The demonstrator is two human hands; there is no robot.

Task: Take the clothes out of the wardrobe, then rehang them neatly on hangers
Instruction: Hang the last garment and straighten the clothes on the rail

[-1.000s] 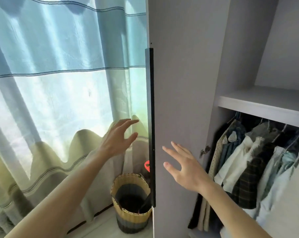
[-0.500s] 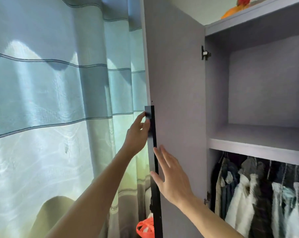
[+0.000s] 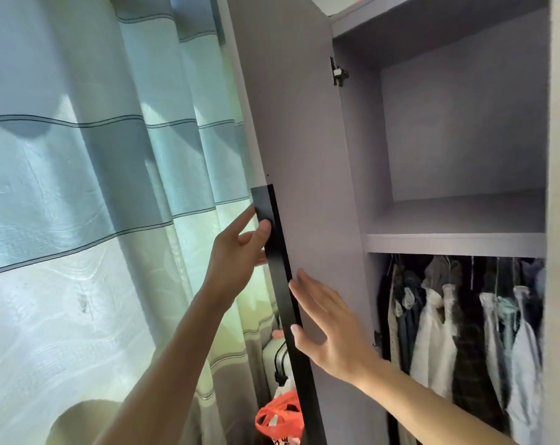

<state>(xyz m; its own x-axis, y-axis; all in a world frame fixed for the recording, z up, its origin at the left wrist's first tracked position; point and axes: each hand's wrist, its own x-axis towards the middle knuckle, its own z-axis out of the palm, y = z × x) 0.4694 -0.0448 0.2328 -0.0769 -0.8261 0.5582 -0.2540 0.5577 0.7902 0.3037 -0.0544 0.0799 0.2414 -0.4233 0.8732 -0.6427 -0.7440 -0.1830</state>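
The grey wardrobe door [image 3: 304, 139] stands open, edge-on to me, with a long black handle strip [image 3: 278, 271] running down its edge. My left hand [image 3: 237, 255] pinches that strip, thumb on the front and fingers behind the door. My right hand [image 3: 330, 332] lies flat on the door's inner face, fingers straight. Several garments [image 3: 449, 332], white, dark plaid and denim, hang packed together on hangers below the wardrobe shelf [image 3: 455, 244]. Their lower parts are cut off by my right arm and the frame.
A blue and green striped curtain [image 3: 79, 187] fills the left side, close behind the door. An orange bag [image 3: 280, 415] and a white object with a black cord [image 3: 274, 358] sit low behind the door edge. The compartment above the shelf holds nothing visible.
My view has risen from the basket and floor to the upper wardrobe. My left hand came up from open air and took hold of the handle strip; my right hand moved onto the door's inner face.
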